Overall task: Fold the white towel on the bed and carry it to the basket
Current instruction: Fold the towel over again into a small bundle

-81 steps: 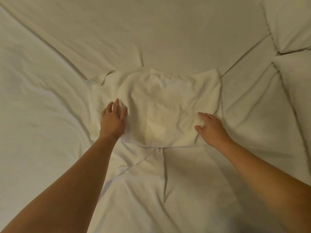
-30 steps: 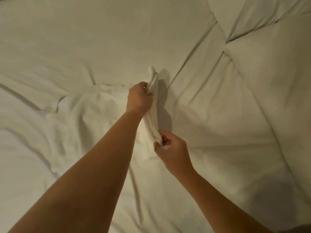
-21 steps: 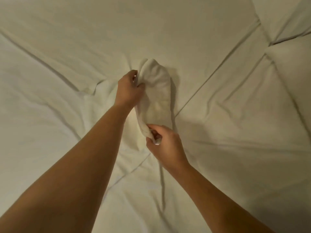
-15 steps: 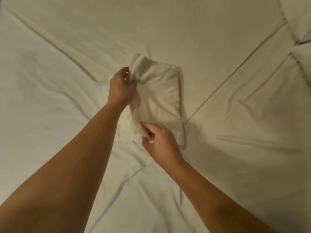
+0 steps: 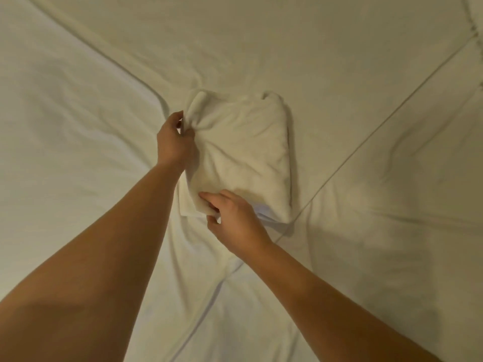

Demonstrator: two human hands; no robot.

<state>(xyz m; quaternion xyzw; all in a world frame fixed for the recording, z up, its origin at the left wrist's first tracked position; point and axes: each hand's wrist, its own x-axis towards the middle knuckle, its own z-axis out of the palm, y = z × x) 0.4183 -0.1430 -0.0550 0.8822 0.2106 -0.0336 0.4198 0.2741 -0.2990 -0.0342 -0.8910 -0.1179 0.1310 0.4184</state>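
Note:
The white towel (image 5: 243,152) lies folded into a roughly square pad on the bed (image 5: 78,126), in the middle of the view. My left hand (image 5: 173,141) pinches the towel's far left corner, which is bunched between its fingers. My right hand (image 5: 235,220) pinches the near left corner at the towel's front edge. A lower layer of the towel sticks out a little at the left and near sides. No basket is in view.
The white bed sheet fills the whole view, with long creases running diagonally from the top left and top right toward the towel. A gathered pillow edge (image 5: 477,32) shows at the top right corner.
The towel's right half was lifted and brought over to the left, halving it. It has now been laid flat, and both hands still pinch the left corners.

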